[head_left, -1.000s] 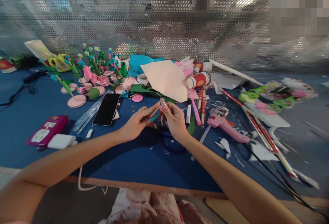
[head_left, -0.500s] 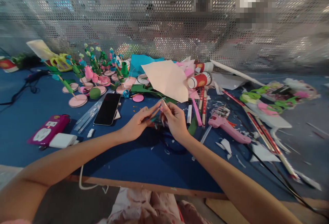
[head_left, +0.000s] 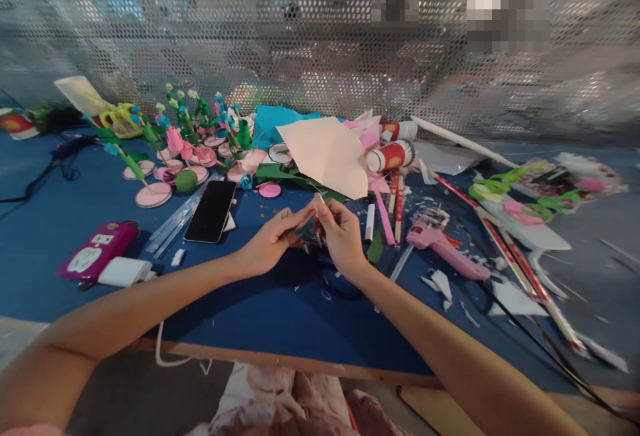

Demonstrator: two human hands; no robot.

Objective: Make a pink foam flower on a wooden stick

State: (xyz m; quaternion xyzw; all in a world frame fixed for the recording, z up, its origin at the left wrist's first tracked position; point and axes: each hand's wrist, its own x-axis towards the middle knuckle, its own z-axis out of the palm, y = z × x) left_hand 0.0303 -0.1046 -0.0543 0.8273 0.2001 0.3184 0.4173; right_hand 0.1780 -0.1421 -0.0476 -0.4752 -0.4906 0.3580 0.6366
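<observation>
My left hand (head_left: 267, 241) and my right hand (head_left: 341, 233) meet above the middle of the blue table, fingertips together. Both are closed in a pinch around something small, mostly hidden by the fingers; only bits of teal show below them. Under my right hand lies a dark blue loop (head_left: 343, 287), partly covered by the wrist. Just beyond the fingertips are a large cream paper sheet (head_left: 325, 153), green paper strips (head_left: 273, 171) and a pink paper disc (head_left: 270, 190).
Paper flowers on round pink bases (head_left: 154, 195) stand at the back left. A black phone (head_left: 210, 212), a purple power strip (head_left: 100, 249) and a white charger (head_left: 124, 271) lie leftward. Rightward are a pink glue gun (head_left: 450, 249), paper cups (head_left: 390, 156) and scraps (head_left: 440, 284).
The hands stay together in nearly the same place, with slight finger movement. The whole view has shifted very slightly.
</observation>
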